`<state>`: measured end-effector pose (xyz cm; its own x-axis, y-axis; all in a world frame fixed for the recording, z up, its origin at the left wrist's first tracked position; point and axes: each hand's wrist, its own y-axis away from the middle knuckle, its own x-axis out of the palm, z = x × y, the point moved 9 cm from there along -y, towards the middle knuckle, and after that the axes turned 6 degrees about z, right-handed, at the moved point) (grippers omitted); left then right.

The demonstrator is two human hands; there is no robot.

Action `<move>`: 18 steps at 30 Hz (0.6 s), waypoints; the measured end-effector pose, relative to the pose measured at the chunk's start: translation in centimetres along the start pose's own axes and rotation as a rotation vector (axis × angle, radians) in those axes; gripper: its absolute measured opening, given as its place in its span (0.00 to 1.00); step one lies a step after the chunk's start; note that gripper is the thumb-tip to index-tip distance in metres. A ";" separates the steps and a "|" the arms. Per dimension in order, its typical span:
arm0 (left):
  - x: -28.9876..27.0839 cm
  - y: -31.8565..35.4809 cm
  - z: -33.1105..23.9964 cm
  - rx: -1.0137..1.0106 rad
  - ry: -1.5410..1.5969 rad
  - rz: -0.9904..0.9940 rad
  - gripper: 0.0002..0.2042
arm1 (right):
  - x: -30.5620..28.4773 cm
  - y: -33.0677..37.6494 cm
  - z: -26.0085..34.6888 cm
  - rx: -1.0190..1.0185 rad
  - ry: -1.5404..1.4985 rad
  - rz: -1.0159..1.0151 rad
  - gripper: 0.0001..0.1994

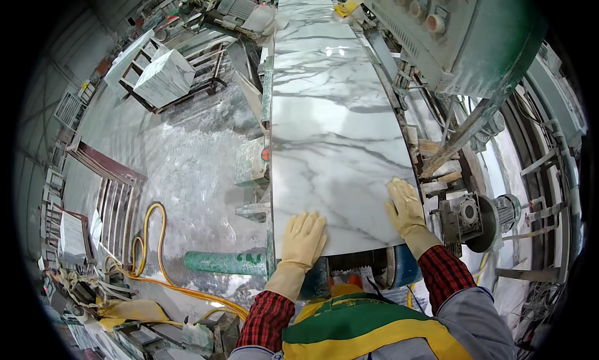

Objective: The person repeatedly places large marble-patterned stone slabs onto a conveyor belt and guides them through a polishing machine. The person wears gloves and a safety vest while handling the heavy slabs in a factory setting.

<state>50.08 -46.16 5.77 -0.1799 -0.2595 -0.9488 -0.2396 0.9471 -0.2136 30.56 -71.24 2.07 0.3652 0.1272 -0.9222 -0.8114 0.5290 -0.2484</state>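
Note:
A long, glossy white slab with grey marble veining stretches away from me along the machine bed. My left hand, in a cream rubber glove, lies flat on the slab's near left corner with its fingers stretched forward. On the near right edge rests my right hand, gloved alike, its fingers extended over the surface and its thumb side toward the middle. Neither hand grips anything. Under the slab's near end, blue rollers show between my forearms.
A control cabinet with round buttons overhangs the right side, above a motor. To the left stand a green pipe, a grey box with a red button, and metal racks. A yellow hose loops across the floor.

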 end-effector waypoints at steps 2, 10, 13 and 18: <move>-0.2 -0.2 0.1 0.000 0.016 -0.004 0.24 | 0.0 -0.1 0.0 0.004 -0.008 0.014 0.29; -0.2 -0.4 0.2 -0.024 0.047 0.020 0.22 | -0.2 -0.7 0.1 0.014 -0.009 0.075 0.28; 0.7 -0.6 0.5 -0.038 0.077 0.017 0.22 | -1.2 -1.2 0.1 -0.022 0.009 0.058 0.28; -0.7 2.9 -0.1 -0.107 0.015 -0.054 0.23 | -0.7 -2.0 -0.4 -0.051 0.013 0.036 0.27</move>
<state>49.40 -43.27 5.82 -0.1780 -0.3135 -0.9327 -0.3496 0.9062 -0.2379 31.76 -72.71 3.08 0.3296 0.1338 -0.9346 -0.8460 0.4812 -0.2295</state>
